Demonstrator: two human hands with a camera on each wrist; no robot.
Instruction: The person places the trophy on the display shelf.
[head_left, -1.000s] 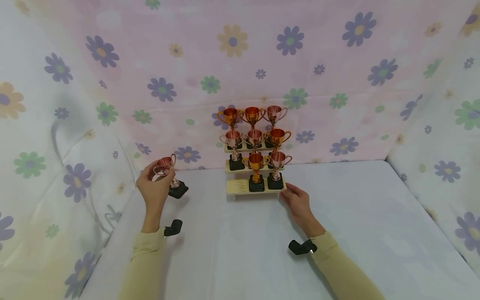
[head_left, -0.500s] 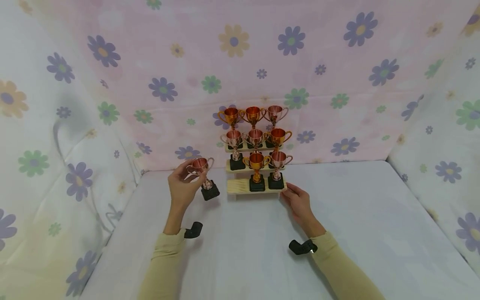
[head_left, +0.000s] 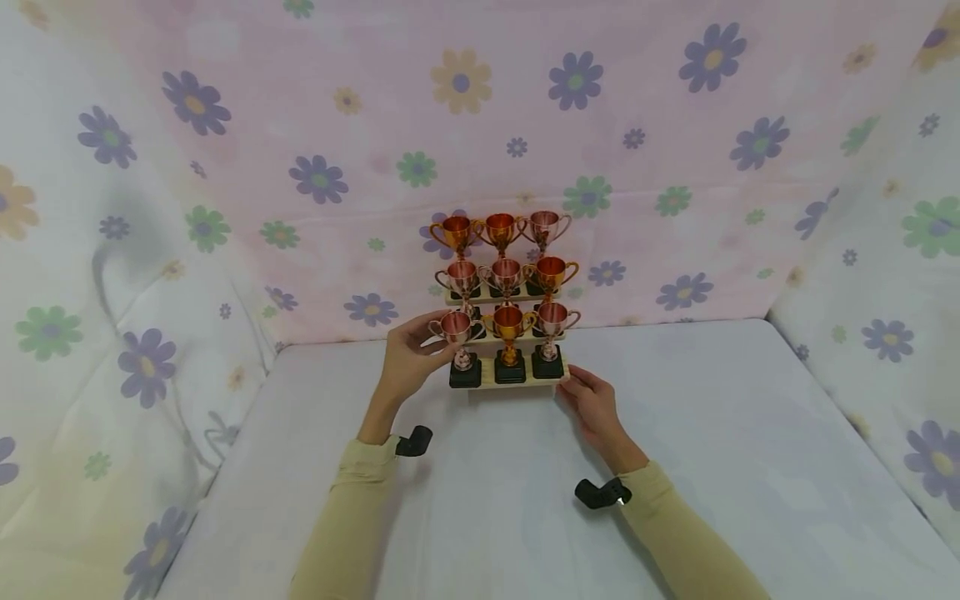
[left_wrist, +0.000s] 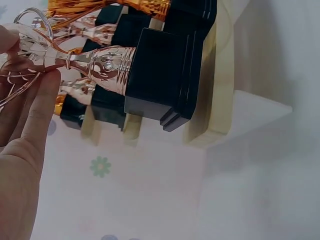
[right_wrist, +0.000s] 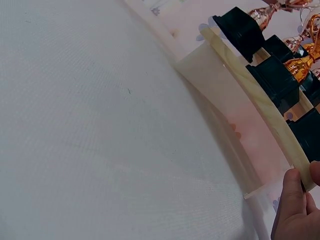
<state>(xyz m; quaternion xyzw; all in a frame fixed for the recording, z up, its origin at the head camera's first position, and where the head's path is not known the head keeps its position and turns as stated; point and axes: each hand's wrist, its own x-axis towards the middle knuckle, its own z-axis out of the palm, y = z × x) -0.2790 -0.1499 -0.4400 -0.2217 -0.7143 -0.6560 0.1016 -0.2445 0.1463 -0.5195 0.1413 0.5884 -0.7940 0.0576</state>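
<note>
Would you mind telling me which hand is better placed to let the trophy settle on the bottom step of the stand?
Left hand: it grips the trophy, whose base sits on the stand's bottom step. The right hand only steadies the stand.

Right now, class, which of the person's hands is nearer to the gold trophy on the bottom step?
Left. The left hand grips the pink trophy beside the gold trophy; the right hand holds the wooden stand's far corner.

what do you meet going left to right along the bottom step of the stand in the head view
left hand → pink trophy in its grip → gold trophy → second pink trophy → right hand at the wooden stand
</note>
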